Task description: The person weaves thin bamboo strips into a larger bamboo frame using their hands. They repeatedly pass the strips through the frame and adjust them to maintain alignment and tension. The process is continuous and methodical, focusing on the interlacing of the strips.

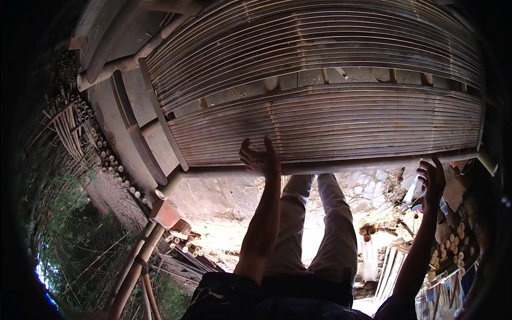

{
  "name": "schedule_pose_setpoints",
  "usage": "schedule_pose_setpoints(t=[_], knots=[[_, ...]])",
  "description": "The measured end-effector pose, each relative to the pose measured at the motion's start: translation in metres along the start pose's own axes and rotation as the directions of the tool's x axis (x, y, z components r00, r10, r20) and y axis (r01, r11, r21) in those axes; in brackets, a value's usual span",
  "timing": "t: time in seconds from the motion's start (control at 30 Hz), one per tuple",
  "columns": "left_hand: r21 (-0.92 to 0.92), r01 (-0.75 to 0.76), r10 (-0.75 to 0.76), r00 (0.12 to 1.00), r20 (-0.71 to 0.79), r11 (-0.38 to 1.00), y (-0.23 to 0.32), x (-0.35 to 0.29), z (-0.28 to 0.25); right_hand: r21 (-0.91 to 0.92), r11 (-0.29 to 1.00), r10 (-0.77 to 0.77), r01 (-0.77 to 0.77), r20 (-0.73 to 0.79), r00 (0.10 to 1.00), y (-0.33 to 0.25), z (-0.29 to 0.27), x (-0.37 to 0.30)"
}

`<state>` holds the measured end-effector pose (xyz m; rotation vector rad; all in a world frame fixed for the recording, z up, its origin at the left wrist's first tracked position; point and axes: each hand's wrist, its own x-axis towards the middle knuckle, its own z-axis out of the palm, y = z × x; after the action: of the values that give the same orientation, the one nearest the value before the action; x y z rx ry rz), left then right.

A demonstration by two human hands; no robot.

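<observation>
A long slatted bamboo panel (341, 120) lies before me, its thin strips running left to right and crossed by pale bands. Beyond a gap lies a second slatted section (352, 42). My left hand (260, 156) is over the near panel's front edge, fingers spread and curved, with nothing visible in them. Far to the right, my right hand (432, 178) is raised by the right part of the front rail (346, 164). Its fingers are bent but apart and seem to hold nothing. I cannot tell whether either hand touches the bamboo.
Dark curved slats (136, 133) and thick poles form the frame at left. Stacked bamboo poles (101, 144) stand beyond it, with more cut bamboo (453, 245) at lower right. A bamboo rail (136, 264) runs at lower left. My legs (333, 218) are beside the front edge.
</observation>
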<state>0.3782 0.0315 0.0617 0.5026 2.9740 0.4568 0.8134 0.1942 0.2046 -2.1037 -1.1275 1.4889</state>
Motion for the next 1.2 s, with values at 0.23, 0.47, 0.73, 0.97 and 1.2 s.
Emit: schedule_pose_setpoints(t=[0.23,0.47,0.73,0.97,1.2], knots=[[0.014,0.046,-0.049,0.955,0.293,0.999,-0.063,-0.058,-0.004,-0.055,0.998,-0.045,0.043,-0.028,0.999,0.078,0.033,-0.043],[-0.41,0.014,0.298,0.665,0.685,0.912,0.039,-0.12,-0.127,0.238,0.959,-0.261,0.152,0.538,0.802,-0.037,0.18,-0.082],[-0.639,-0.116,0.526,0.687,0.501,0.76,0.039,0.001,-0.289,0.501,0.836,-0.515,0.225,0.857,0.007,-0.145,0.288,-0.107],[-0.735,-0.155,0.521,0.799,0.3,0.661,-0.049,0.186,-0.152,0.245,0.786,-0.618,0.568,0.307,0.723,-0.127,0.408,-0.052],[-0.007,-0.797,0.77,0.581,0.266,0.604,-0.156,0.316,-0.039,-0.627,0.705,-0.433,0.332,-0.009,0.901,-0.115,0.566,-0.046]])
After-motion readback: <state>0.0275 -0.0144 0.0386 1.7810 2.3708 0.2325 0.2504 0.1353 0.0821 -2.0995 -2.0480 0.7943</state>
